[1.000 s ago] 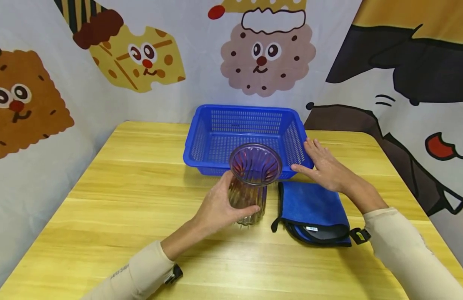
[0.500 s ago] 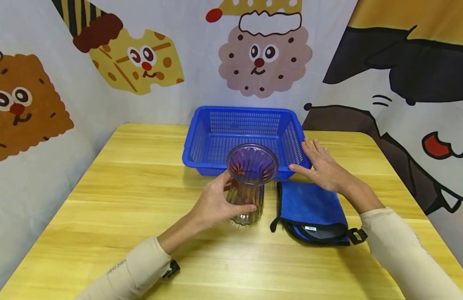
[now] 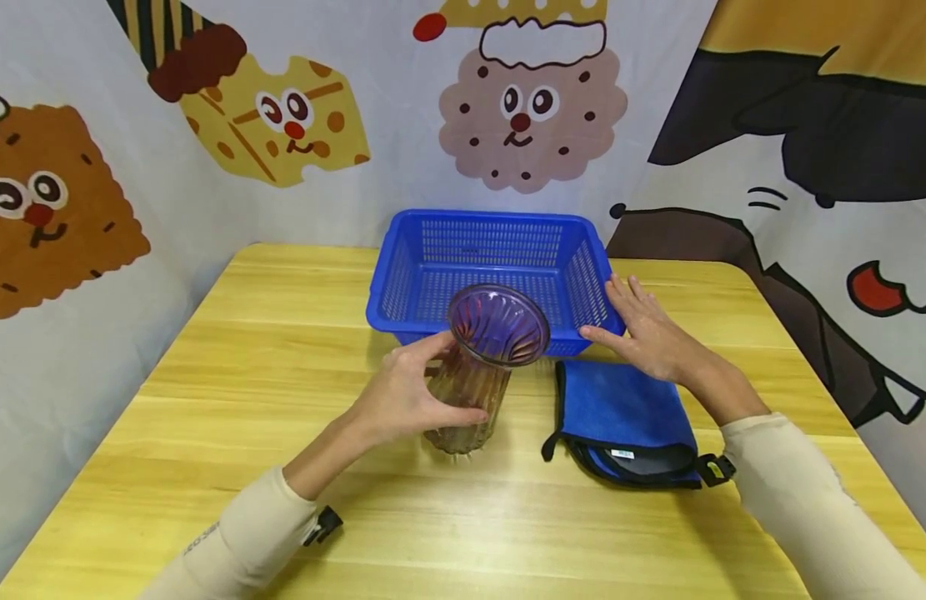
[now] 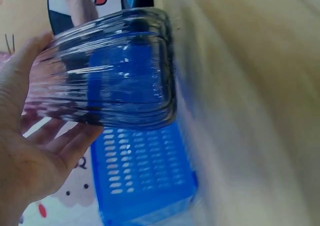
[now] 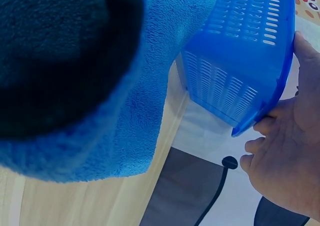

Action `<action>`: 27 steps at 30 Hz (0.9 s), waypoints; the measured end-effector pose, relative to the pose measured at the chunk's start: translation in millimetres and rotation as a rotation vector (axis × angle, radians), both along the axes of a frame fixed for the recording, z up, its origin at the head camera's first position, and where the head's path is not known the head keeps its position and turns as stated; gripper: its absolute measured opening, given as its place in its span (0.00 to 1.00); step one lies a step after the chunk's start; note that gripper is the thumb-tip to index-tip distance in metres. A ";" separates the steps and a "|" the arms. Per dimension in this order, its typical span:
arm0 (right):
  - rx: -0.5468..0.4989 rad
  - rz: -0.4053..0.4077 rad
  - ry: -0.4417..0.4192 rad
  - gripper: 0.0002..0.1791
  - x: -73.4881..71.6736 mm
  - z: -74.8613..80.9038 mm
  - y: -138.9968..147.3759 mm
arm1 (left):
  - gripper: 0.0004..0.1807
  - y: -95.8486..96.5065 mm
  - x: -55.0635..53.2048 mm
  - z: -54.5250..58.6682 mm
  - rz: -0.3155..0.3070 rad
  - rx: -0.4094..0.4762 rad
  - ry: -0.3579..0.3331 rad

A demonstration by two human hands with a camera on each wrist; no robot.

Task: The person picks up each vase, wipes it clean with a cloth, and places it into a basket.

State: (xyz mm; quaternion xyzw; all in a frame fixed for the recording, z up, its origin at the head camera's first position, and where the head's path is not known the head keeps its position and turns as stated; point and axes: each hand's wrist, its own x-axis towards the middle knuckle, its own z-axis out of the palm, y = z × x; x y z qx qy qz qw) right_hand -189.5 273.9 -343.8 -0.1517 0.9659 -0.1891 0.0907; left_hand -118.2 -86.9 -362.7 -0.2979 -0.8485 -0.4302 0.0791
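Observation:
In the head view my left hand point(image 3: 402, 396) grips a ribbed, see-through glass vase point(image 3: 473, 392) with a flared purple rim. Thumb and fingers wrap its sides from the left. The vase tilts, its mouth leaning up and right in front of the blue plastic basket point(image 3: 402, 327). Whether its base touches the table cannot be told. My right hand point(image 3: 650, 337) rests on the basket's front right corner, fingers extended over the side rim and thumb along the front. In the right wrist view the right hand point(image 5: 285, 146) touches the basket rim point(image 5: 287, 71).
A blue cloth pouch point(image 3: 623, 408) with black edging lies right of the vase, below my right forearm, its opening toward me. The wooden table point(image 3: 245, 400) ends at a printed cartoon backdrop point(image 3: 402, 108) behind the basket.
My left hand has moved left with the vase, whose base swung left so that it tilts more. The right hand and basket have stayed in place.

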 end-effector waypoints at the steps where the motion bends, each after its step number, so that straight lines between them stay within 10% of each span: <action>1: -0.001 0.000 -0.004 0.56 -0.1 -0.4 0.0 | 0.51 -2.3 0.3 2.2 0.008 -0.036 0.016; 27: -0.041 0.000 0.011 0.55 1.8 -7.5 2.7 | 0.50 -30.5 -11.0 69.6 0.013 -0.364 0.263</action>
